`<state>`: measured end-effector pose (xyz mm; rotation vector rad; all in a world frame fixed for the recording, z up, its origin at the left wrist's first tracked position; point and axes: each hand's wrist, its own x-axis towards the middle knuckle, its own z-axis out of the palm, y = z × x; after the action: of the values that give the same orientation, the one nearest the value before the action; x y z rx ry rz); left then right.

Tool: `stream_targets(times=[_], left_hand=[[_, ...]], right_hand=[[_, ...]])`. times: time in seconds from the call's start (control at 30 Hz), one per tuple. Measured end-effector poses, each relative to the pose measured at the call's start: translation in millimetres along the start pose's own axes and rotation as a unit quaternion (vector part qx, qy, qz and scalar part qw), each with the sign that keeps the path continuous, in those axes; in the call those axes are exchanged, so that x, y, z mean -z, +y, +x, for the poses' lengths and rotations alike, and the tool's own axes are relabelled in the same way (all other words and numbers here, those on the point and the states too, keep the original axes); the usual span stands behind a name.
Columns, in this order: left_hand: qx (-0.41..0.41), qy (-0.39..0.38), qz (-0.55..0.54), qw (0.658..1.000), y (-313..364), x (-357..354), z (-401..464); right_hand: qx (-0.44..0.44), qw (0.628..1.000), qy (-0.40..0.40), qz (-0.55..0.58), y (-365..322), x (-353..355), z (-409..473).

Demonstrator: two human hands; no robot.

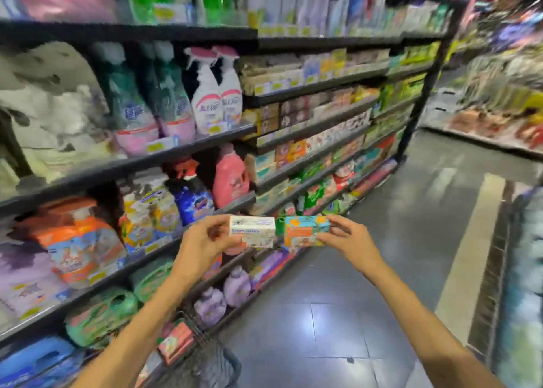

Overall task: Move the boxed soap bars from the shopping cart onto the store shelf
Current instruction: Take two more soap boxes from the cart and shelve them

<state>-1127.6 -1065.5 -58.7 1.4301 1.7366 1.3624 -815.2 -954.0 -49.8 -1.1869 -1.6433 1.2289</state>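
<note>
Both arms out in front of me, a soap box in each hand. My left hand (202, 241) pinches the white box (252, 231) at its left end, thumb below, fingers curled over the top edge. My right hand (348, 241) grips the orange and teal box (305, 231) at its right end, fingers closed around it. The two boxes sit side by side, nearly touching, held in the air in front of the shelf (188, 149) of detergents. The wire cart (205, 358) is low, under my left forearm, a red box (176, 342) inside.
</note>
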Motion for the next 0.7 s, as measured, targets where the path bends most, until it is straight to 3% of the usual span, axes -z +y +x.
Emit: stream_targets(times=[0.33,0.7], left_hand=[[-0.062,-0.043,-0.039,0.996,88.7,-174.4,105.4],[-0.115,-0.092,-0.027,0.989,118.6,-302.9,279.9]], right_hand=[[0.042,0.995,0.081,-0.028,8.8,192.9,68.9],[0.044,0.989,0.141,0.004,24.9,313.9,197.9]])
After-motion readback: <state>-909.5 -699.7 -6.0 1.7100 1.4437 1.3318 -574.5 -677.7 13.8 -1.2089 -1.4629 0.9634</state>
